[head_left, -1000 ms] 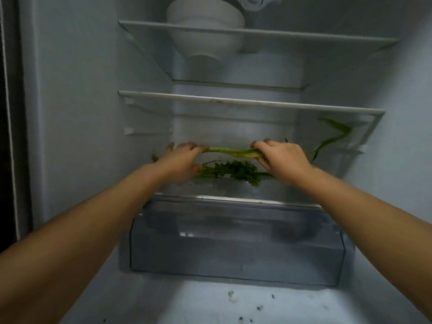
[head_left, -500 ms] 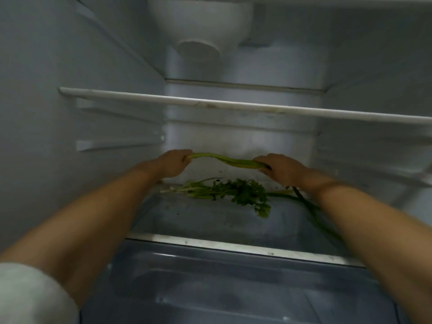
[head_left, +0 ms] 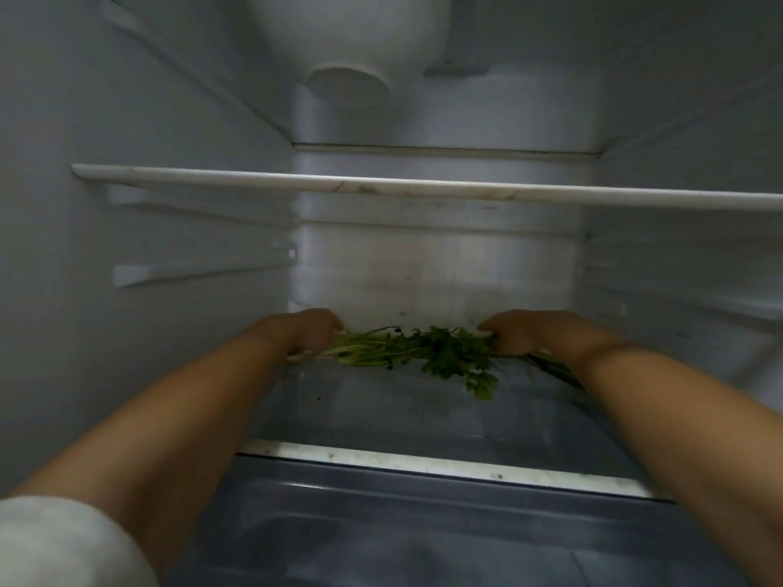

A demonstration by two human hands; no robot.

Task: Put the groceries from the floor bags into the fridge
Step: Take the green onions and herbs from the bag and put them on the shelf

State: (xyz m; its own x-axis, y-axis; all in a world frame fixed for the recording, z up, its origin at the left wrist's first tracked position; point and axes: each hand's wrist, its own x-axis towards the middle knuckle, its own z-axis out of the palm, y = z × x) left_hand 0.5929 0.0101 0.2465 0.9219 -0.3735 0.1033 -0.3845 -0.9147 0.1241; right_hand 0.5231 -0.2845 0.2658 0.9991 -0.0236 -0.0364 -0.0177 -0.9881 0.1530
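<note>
White fridge walls [head_left: 127,120] enclose the whole view, with moulded shelf rails on both sides and a pale back panel.

Differences from the frame half a second earlier: both hands have dropped from mid-air to the level of the glass shelf [head_left: 381,417], and the long green stalk that spanned between them, raised above the shelf, now sits low at the back among the other greens, no longer distinct from them. The view has also closed in on the compartment.

At lower left, a light sleeve [head_left: 63,544] covers the upper part of the left arm. The left hand [head_left: 309,330] is at the rear left of the glass shelf, fingers curled downward at the pale stem ends; whether it actually grips them cannot be told. Just to its right, the bunch of leafy greens [head_left: 428,353] lies flat on the shelf against the back panel, stems pointing left, dark leaves spreading right and forward. The right hand [head_left: 517,332] is at the rear right, fingers curled at the leafy end, touching it; a firm hold cannot be confirmed. Thin green stalks [head_left: 555,368] trail out beneath the right wrist.

Containers: the upper shelf [head_left: 423,189] carries nothing visible on its front edge. Above it, a white bowl [head_left: 347,48] is seen from below through a higher shelf; its contents are not visible. Below the glass shelf, the translucent crisper drawer [head_left: 423,523] shows no discernible contents.
</note>
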